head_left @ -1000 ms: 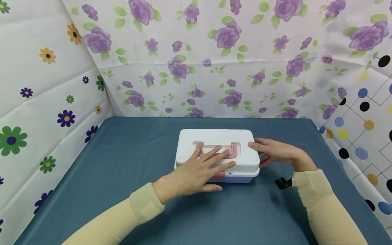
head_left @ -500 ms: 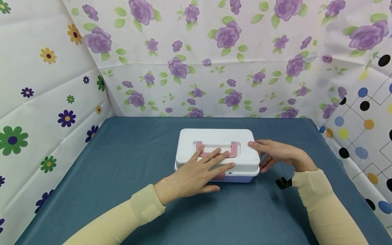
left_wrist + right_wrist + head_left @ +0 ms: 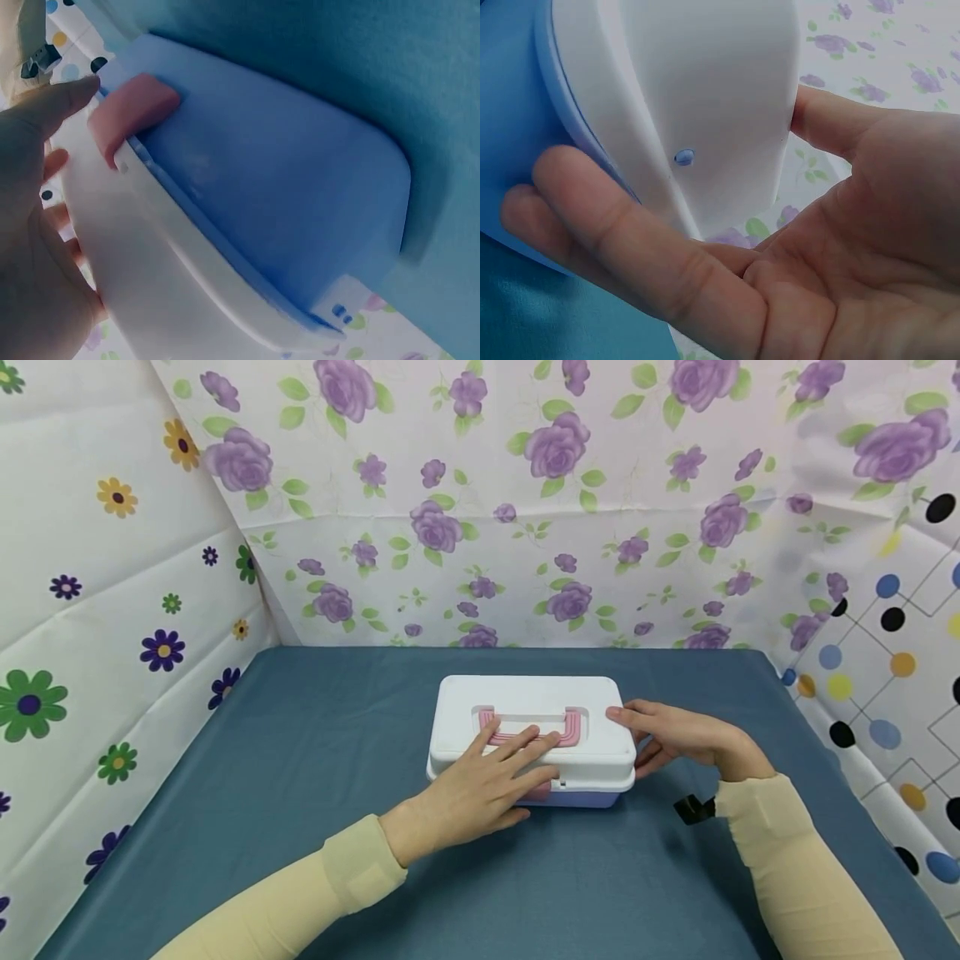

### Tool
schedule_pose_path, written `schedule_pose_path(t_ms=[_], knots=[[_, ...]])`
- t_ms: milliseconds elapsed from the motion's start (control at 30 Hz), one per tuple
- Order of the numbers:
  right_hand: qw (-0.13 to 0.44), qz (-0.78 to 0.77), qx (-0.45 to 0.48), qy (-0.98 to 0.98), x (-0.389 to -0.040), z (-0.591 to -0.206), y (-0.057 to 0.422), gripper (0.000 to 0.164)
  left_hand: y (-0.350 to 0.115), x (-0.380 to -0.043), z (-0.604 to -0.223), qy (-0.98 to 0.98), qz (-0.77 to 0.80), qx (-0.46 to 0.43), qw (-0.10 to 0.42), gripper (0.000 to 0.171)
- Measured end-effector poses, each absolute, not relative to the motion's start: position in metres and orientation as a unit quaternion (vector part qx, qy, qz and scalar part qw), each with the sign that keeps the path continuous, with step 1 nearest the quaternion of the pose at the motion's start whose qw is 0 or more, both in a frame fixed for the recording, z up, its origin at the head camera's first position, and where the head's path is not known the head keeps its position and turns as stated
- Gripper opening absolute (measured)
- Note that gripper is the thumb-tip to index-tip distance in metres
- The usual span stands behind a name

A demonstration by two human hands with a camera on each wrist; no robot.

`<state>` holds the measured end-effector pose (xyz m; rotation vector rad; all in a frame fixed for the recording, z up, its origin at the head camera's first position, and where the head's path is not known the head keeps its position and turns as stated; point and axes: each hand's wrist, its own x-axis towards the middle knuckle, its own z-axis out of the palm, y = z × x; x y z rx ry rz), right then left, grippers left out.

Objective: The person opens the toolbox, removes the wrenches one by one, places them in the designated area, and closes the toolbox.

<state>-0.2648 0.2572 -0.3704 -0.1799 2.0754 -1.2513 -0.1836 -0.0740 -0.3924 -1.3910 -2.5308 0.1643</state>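
A storage box with a white lid and a blue base stands on the table, its lid down. My left hand lies over the box's front left, fingers spread and nearly straight on the lid by the pink handle. In the left wrist view its thumb is close to the pink latch at the front; contact cannot be told. At the right end, my right hand rests its thumb on the lid's edge. Its other fingers stretch loosely along the side, holding nothing.
A blue-grey cloth covers the table. Flower-printed sheets hang behind and at the left, and a dotted sheet hangs at the right. A small black device sits at my right wrist.
My left hand has drawn its fingers slightly closer together, and its thumb has moved left toward the box's front. The right hand and the box have hardly moved.
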Motion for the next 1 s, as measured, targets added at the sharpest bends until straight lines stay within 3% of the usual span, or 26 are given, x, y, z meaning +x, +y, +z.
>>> schedule_pose_path(t_ms=[167,367,1000], knots=[[0.348,-0.481,-0.069,0.801,-0.265,-0.370,0.257,0.081,-0.072,-0.178,-0.396,-0.852,0.093,-0.478,0.192,0.066],[0.345,-0.483,-0.075,0.801,-0.264,-0.370,0.257,0.079,-0.069,-0.170,-0.405,-0.807,0.157,-0.506,0.260,0.053],[0.346,-0.489,-0.077,0.797,-0.268,-0.377,0.259,0.079,-0.060,-0.177,-0.433,-0.741,0.260,-0.528,0.323,0.031]])
